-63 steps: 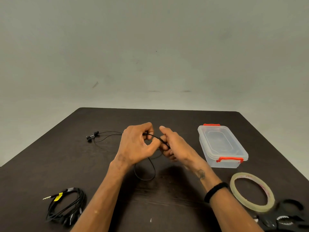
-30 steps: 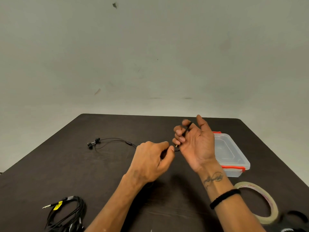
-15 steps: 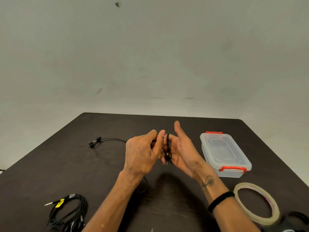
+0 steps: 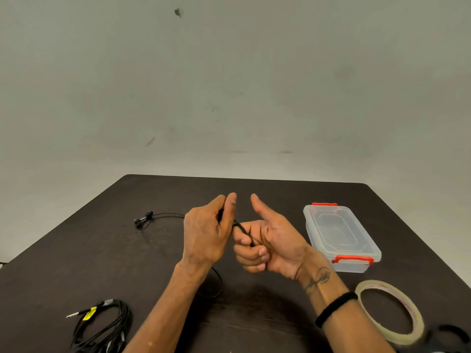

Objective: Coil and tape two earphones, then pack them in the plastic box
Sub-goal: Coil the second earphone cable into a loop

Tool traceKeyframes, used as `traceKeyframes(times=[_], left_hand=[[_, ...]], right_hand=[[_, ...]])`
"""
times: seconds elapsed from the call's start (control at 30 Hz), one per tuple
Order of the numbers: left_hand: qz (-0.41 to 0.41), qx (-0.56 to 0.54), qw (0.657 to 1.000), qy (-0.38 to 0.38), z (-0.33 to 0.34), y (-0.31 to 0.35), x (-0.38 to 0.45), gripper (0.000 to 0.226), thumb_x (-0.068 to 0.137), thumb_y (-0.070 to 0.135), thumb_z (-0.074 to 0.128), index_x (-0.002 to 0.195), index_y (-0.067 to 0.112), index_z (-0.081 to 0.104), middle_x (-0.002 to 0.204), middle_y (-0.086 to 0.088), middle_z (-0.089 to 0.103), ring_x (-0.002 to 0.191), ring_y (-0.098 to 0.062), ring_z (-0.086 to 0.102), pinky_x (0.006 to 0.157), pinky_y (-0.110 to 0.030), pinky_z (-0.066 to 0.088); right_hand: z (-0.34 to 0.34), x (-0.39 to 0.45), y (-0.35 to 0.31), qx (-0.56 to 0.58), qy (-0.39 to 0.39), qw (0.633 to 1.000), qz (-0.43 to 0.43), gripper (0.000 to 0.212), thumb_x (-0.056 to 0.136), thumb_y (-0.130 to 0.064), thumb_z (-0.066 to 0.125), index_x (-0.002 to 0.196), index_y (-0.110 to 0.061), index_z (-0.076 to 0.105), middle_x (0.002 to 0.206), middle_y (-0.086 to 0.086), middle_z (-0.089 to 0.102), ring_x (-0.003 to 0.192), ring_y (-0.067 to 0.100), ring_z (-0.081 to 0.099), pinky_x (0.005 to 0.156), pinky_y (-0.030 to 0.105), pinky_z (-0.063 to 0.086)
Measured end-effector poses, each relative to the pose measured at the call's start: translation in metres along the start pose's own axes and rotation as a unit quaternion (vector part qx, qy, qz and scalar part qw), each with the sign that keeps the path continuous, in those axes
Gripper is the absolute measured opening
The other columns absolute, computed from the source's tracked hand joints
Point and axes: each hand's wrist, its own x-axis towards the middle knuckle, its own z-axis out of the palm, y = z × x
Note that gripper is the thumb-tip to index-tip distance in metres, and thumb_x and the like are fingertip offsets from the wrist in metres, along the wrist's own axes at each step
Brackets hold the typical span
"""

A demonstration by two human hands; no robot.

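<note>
**Winding a limp black cord around the fingers**

Starting at the bottom edge of the frame, a second earphone [image 4: 102, 324] lies in the lower left as a loose black bundle, its metal plug poking out to the left beside a small yellow tag; whatever is printed on that tag is too small to read. In the lower right lies a roll of clear tape [image 4: 390, 312], with faint reddish marks on its inner core that cannot be made out as words. A dark object is cut off at the bottom right corner.

At centre frame, the right hand [image 4: 270, 245] has its fingers curled around turns of the earphone cord [image 4: 242, 229], thumb raised and free. The left hand [image 4: 206, 233] pinches the same cord between thumb and forefinger, just beside the right. A slack loop hangs below the left wrist, and the cord runs on to the earbuds [image 4: 142, 219], which rest on the table [image 4: 63, 263] at centre left.

The cord looks thin, very light and wholly limp, so it will likely spring loose unless each turn is held under the fingers. A sound hold, I judge, is on the cable itself near the coil, not on the buds or plug, whose joints could be strained by pulling.

Farther back on the right stands the plastic box [image 4: 341, 238], clear with red clips, lid on and nothing visible inside. No brand shows on it.
</note>
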Motion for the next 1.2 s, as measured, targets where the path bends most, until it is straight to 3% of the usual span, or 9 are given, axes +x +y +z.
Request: traceKeyframes(times=[0.23,0.37,0.43,0.57,0.8,0.9,1.03,1.2], left_hand=[[-0.062,-0.085,0.993,-0.057,0.014,0.004,-0.01,0.046,0.111,0.041,0.037,0.07,0.024,0.046,0.053,0.002,0.049,0.046,-0.023,0.047,0.048,-0.047,0.04],[-0.059,-0.056,0.989,-0.125,0.019,-0.001,-0.019,0.03,0.103,0.04,0.042,0.085,0.023,0.06,0.061,0.004,0.063,0.052,-0.018,0.059,0.053,-0.046,0.049],[-0.05,-0.039,0.986,-0.151,0.021,0.0,-0.021,0.025,0.095,0.038,0.047,0.087,0.02,0.063,0.063,0.005,0.066,0.053,-0.016,0.06,0.052,-0.041,0.049],[-0.042,0.01,0.984,-0.173,0.026,0.006,-0.024,0.027,0.1,0.037,0.044,0.078,0.026,0.055,0.052,0.011,0.051,0.046,-0.014,0.048,0.049,-0.027,0.033],[-0.039,0.041,0.97,-0.237,0.031,0.01,-0.026,0.046,0.109,0.043,0.038,0.068,0.023,0.044,0.053,0.005,0.049,0.047,-0.02,0.047,0.051,-0.037,0.042],[-0.035,0.025,0.968,-0.245,0.029,0.016,-0.025,0.05,0.109,0.047,0.037,0.066,0.023,0.041,0.051,0.006,0.045,0.046,-0.02,0.043,0.05,-0.031,0.036],[-0.011,0.045,0.972,-0.229,0.024,0.021,-0.021,0.054,0.108,0.056,0.03,0.068,0.023,0.043,0.051,0.006,0.044,0.047,-0.019,0.043,0.052,-0.039,0.044],[-0.013,0.085,0.979,-0.183,0.02,0.018,-0.017,0.063,0.107,0.062,0.027,0.068,0.021,0.056,0.048,0.007,0.044,0.044,-0.017,0.044,0.05,-0.034,0.042]], right_hand=[[0.0,-0.005,-0.006,0.141,-0.086,0.983,-0.078,0.075,0.1,-0.079,0.019,0.086,-0.01,0.045,0.056,0.001,0.026,0.051,0.014,0.02,0.053,0.031,0.021],[0.0,-0.004,-0.008,0.184,-0.075,0.969,-0.145,0.075,0.1,-0.079,0.023,0.092,-0.009,0.049,0.06,0.003,0.032,0.054,0.016,0.022,0.055,0.032,0.022],[-0.002,-0.004,-0.008,0.206,-0.043,0.96,-0.187,0.074,0.101,-0.077,0.028,0.095,-0.008,0.052,0.063,0.005,0.04,0.057,0.017,0.022,0.058,0.032,0.023],[-0.006,-0.004,-0.008,0.235,0.05,0.936,-0.257,0.071,0.099,-0.077,0.035,0.098,-0.009,0.056,0.07,0.007,0.047,0.058,0.016,0.03,0.062,0.033,0.025],[-0.008,-0.006,-0.008,0.268,0.191,0.884,-0.332,0.072,0.092,-0.08,0.042,0.093,-0.01,0.059,0.074,0.008,0.046,0.06,0.017,0.035,0.061,0.033,0.032],[-0.01,-0.007,-0.008,0.256,0.241,0.869,-0.347,0.073,0.091,-0.082,0.041,0.092,-0.011,0.058,0.075,0.009,0.049,0.061,0.018,0.037,0.062,0.034,0.034],[-0.011,-0.007,-0.008,0.213,0.288,0.875,-0.325,0.072,0.09,-0.083,0.04,0.093,-0.013,0.057,0.074,0.009,0.05,0.059,0.017,0.037,0.06,0.035,0.037],[-0.007,0.002,-0.004,0.094,0.325,0.897,-0.283,0.072,0.094,-0.082,0.037,0.09,-0.013,0.058,0.068,0.009,0.052,0.059,0.017,0.038,0.062,0.034,0.037]])
